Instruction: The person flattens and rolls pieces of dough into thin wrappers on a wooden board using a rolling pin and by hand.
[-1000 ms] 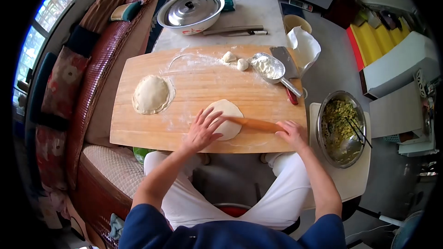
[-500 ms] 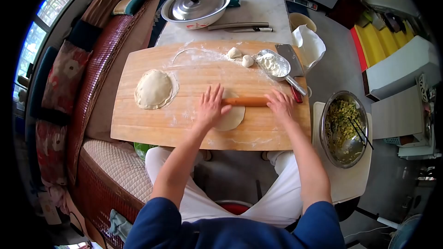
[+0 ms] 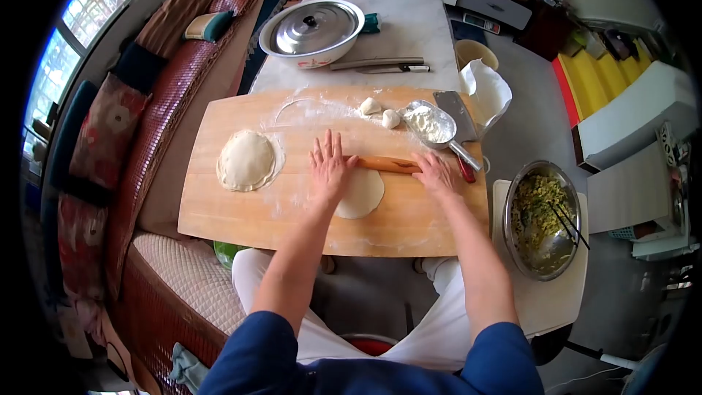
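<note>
My left hand [image 3: 331,170] lies with its fingers stretched forward, palm over the left end of a wooden rolling pin [image 3: 387,164]. Over the pin's right end rests my right hand [image 3: 436,174], fingers extended and not wrapped round it. Both pin ends are hidden under the hands. A thin round dough sheet [image 3: 362,197] lies flat on the wooden board [image 3: 256,225], partly beneath the pin and my left hand. Left of my left hand sits a larger round of dough [image 3: 246,161], domed, with a thin rim.
Behind my hands are two small dough balls [image 3: 371,107], a metal scoop of flour [image 3: 431,124] and a cleaver [image 3: 455,111]. A lidded basin [image 3: 313,33] and knife [image 3: 395,69] lie beyond. At right stands a steel bowl [image 3: 512,238] of chopped filling with chopsticks.
The rolling pin and both hands have shifted towards the far side of the dough sheet, uncovering more of it. My right hand has come inward slightly. The view has tilted up a little.
</note>
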### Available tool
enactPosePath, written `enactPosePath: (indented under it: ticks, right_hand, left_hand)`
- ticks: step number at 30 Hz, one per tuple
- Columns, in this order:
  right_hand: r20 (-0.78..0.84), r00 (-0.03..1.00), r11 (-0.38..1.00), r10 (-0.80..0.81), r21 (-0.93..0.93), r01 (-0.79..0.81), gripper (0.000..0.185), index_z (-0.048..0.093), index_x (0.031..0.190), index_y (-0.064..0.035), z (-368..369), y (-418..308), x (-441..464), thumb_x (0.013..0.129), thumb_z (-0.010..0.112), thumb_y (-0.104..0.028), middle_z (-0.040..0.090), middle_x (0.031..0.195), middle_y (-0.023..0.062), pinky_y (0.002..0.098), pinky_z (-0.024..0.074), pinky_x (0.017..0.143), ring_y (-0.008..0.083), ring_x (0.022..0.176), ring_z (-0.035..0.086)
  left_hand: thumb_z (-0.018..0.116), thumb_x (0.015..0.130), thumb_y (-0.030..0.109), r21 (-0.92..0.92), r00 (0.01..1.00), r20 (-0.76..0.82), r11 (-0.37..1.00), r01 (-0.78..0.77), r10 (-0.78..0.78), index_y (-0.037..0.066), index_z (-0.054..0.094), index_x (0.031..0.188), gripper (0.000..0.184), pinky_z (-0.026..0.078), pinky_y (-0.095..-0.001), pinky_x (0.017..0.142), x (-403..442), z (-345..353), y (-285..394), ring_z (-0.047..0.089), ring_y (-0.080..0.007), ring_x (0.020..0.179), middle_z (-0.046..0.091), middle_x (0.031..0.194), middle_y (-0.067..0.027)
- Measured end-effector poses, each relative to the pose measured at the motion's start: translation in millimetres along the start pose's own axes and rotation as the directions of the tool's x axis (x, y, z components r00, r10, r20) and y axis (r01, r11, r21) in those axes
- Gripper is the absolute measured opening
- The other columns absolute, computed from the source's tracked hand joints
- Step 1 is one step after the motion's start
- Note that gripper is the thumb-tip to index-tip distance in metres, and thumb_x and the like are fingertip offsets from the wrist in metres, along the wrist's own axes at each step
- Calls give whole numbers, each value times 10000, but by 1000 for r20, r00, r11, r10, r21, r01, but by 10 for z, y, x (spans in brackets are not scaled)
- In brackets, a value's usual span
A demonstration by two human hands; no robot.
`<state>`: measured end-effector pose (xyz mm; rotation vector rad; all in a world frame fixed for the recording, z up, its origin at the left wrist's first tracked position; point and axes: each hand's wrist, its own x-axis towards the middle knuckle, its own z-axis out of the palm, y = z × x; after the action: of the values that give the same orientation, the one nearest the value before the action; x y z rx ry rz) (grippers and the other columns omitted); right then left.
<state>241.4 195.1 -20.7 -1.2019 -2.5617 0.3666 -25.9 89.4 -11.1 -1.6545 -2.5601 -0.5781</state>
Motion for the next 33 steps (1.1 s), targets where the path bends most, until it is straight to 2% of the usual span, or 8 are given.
enactPosePath:
  ticks: [2, 5, 9, 12, 16, 18, 26, 33]
  right_hand:
    - [25, 997, 979, 77, 188, -81, 533, 580, 1343, -125, 10, -24, -111, 853, 747, -253, 611, 1246, 143, 438, 464, 974, 330, 1169, 586]
    - [-243, 961, 923, 135, 384, -33, 435, 620, 1286, -90, 201, 166, -352, 879, 716, -210, 654, 1195, 165, 421, 497, 933, 356, 1112, 623]
    - [-191, 957, 907, 217, 403, -125, 382, 642, 1251, -82, -6, 243, -733, 888, 700, -186, 672, 1191, 134, 408, 503, 929, 339, 1106, 630]
    - [-106, 988, 957, 109, 282, -75, 395, 650, 1241, -106, -370, 179, -983, 865, 724, -202, 675, 1161, 112, 403, 514, 901, 314, 1070, 642]
    - [-32, 994, 977, -102, 185, 106, 400, 669, 1196, -159, -415, 57, -1273, 811, 763, -215, 652, 1027, 70, 403, 508, 847, 279, 984, 640]
    - [-15, 979, 969, -205, 136, 205, 390, 672, 1180, -169, -449, -152, -1214, 804, 768, -207, 631, 989, 54, 398, 499, 829, 267, 964, 630]
    - [-51, 996, 996, -68, -62, 64, 398, 652, 1263, -261, -167, -126, -266, 870, 718, -282, 584, 1217, -2, 461, 381, 1006, 235, 1196, 512]
    - [-95, 979, 980, -180, -97, 171, 514, 600, 1336, -249, -105, -32, -718, 842, 736, -202, 517, 1407, 25, 480, 318, 1106, 248, 1349, 434]
  left_hand:
    - [573, 915, 581, -14, 999, -24, 999, 44, -45, 113, 314, 1557, 835, 180, -517, 1219, -180, 98, 78, 190, -363, 1513, 234, 1650, -75]
    - [578, 903, 575, 19, 986, 164, 1000, 17, -20, 130, 333, 1551, 823, 166, -503, 1228, -621, 134, 296, 177, -325, 1526, 238, 1652, -43]
    - [683, 843, 515, -188, 742, 248, 782, -594, 623, 166, 396, 1516, 811, 202, -520, 1219, -739, -191, 144, 216, -352, 1510, 318, 1615, -43]
    - [745, 802, 457, -193, 593, 258, 642, -742, 763, 193, 404, 1511, 830, 211, -536, 1214, -703, -462, -210, 239, -361, 1501, 344, 1600, -49]
    - [771, 793, 383, -188, 828, 114, 831, -524, 549, 161, 374, 1532, 868, 211, -516, 1216, -1232, -729, -394, 211, -322, 1520, 288, 1632, -43]
    - [769, 774, 416, -183, 824, 277, 869, -459, 494, 103, 338, 1544, 936, 209, -528, 1210, -1526, -802, -265, 211, -334, 1520, 289, 1628, -81]
    - [623, 864, 569, -54, 946, 214, 969, -239, 246, 95, 226, 1583, 948, 208, -580, 1190, -481, -131, -285, 211, -376, 1506, 249, 1638, -117]
    - [701, 813, 540, -92, 900, 251, 934, -344, 357, 87, 261, 1569, 985, 193, -546, 1207, -1143, -465, -163, 181, -357, 1519, 233, 1645, -84]
